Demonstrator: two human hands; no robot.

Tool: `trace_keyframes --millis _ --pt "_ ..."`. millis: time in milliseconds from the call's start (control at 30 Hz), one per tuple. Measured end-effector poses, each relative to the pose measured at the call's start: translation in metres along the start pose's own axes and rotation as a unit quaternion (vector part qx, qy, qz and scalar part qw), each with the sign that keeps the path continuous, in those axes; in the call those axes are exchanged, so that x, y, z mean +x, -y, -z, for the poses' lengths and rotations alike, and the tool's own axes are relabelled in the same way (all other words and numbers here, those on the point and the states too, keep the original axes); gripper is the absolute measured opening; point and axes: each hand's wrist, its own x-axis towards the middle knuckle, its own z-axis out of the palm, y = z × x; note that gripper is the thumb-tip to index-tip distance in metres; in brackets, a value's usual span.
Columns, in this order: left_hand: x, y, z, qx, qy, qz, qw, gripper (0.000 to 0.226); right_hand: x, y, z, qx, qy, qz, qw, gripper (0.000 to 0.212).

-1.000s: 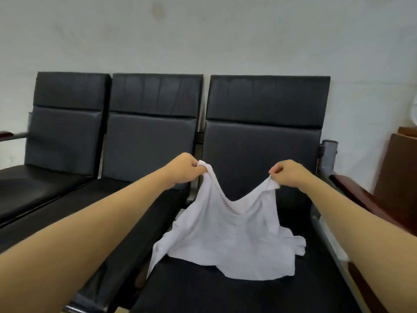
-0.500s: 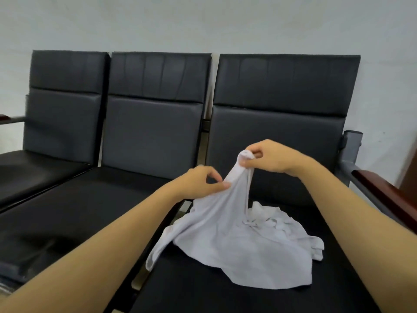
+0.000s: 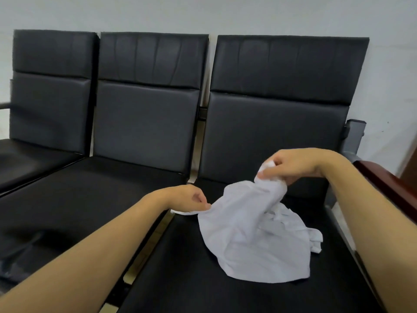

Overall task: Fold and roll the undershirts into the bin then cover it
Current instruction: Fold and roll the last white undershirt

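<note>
A white undershirt (image 3: 252, 236) lies crumpled on the seat of the right-hand black chair (image 3: 191, 279). My right hand (image 3: 286, 166) grips a bunched part of its upper edge and holds that part lifted above the seat. My left hand (image 3: 191, 198) pinches the shirt's left edge low, just over the seat's left side. The cloth stretches between the two hands, and the remainder sags in folds on the seat. No bin and no cover are in view.
Three black padded chairs stand joined in a row against a pale wall (image 3: 225, 12). A dark red wooden armrest (image 3: 388, 184) on a grey metal post (image 3: 353, 136) borders the right chair. A gap runs between the middle seat (image 3: 79, 195) and the right one.
My left hand has slid down and left along the shirt's edge and now pinches it low. My right hand has moved right, still holding the bunched top. The shirt has shifted right.
</note>
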Motion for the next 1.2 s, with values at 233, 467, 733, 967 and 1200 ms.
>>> trace_keyframes --millis 233,467,733,967,1200 --pt "0.019 0.012 -0.018 0.063 -0.008 0.037 0.997 0.056 0.042 -0.005 -0.048 -0.178 0.042 -0.062 0.981 0.029" --pt "0.017 0.047 -0.014 0.191 -0.024 0.074 0.978 0.052 0.089 -0.014 -0.09 -0.177 0.093 -0.033 0.979 0.045" --pt "0.015 0.065 -0.014 0.19 -0.079 0.081 0.975 0.03 0.093 -0.012 -0.095 -0.211 0.138 -0.052 0.966 0.022" --pt "0.01 0.059 -0.003 0.1 -0.172 0.06 0.978 0.039 0.072 -0.011 -0.075 -0.171 -0.036 -0.015 0.985 0.022" --pt "-0.008 0.032 0.045 -0.11 -0.335 -0.043 0.935 0.026 0.054 -0.006 -0.05 0.075 -0.121 0.007 0.99 0.023"
